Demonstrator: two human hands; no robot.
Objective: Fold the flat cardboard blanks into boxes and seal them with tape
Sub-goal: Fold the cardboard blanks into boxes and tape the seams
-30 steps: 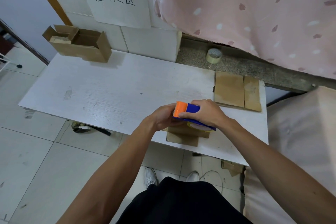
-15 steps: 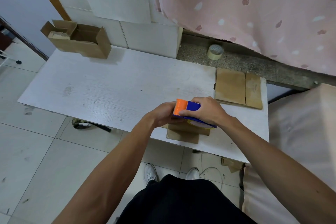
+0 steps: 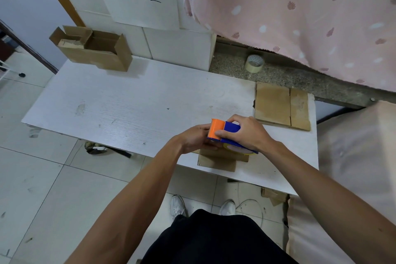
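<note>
We grip the tape dispenser (image 3: 230, 135) with our right hand (image 3: 248, 133), fingers wrapped over its blue body and orange cutter end. Our left hand (image 3: 195, 138) is closed at the dispenser's orange end, seemingly pinching the tape's free end, though we cannot tell for sure. Beneath both hands sits the small cardboard box (image 3: 218, 157) at the near edge of the white table (image 3: 128, 103). A stack of flat blanks (image 3: 281, 106) waits at the table's far right, and 1 open folded box (image 3: 92, 48) stands at the far left. To do this well, we should pull the tape straight, centre it over the flap seam, and press firmly before cutting against the serrated blade.
</note>
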